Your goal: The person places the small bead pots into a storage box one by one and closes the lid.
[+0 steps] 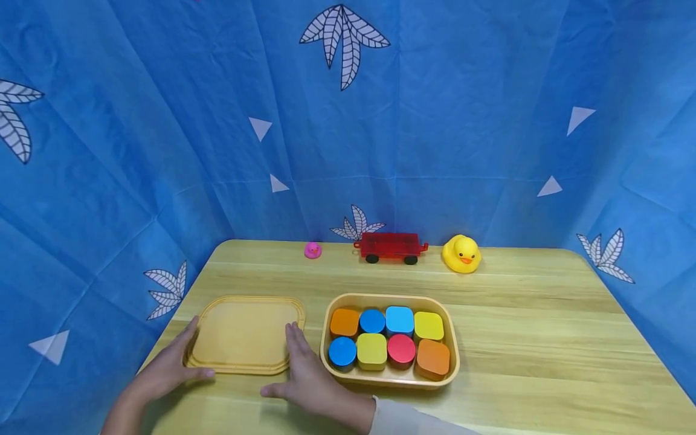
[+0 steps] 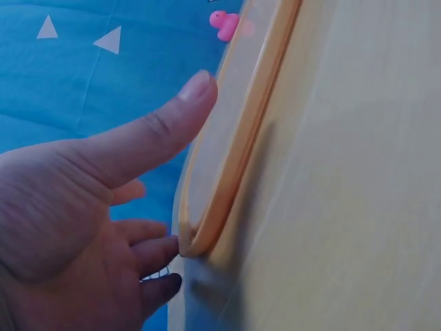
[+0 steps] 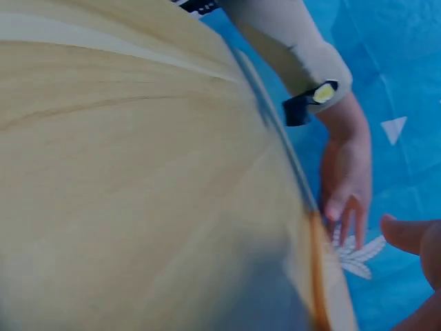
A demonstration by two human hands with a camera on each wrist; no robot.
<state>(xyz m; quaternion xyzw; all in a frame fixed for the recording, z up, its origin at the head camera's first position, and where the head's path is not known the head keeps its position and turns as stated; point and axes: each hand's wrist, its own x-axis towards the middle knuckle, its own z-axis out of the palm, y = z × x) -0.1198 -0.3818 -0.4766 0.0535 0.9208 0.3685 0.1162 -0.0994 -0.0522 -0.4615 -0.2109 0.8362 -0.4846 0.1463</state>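
Observation:
A flat tan plastic lid [image 1: 247,335] with a raised rim lies at the left of the table. My left hand [image 1: 165,367] is at its left edge, fingers extended and thumb apart. In the left wrist view, that hand's fingertips are close to or touching a corner of the lid [image 2: 241,131]. My right hand [image 1: 312,380] is by the lid's right edge, fingers stretched forward and thumb spread; contact is unclear. Right of it stands a tan box [image 1: 388,382] holding several round- and square-topped coloured pieces. In the right wrist view only part of my right hand [image 3: 428,255] shows.
Along the table's back edge stand a small pink duck [image 1: 312,250], a red toy wagon [image 1: 389,246] with black wheels, and a yellow duck [image 1: 461,254]. Blue patterned cloth [image 1: 462,121] hangs behind and beside the wooden table [image 1: 544,338].

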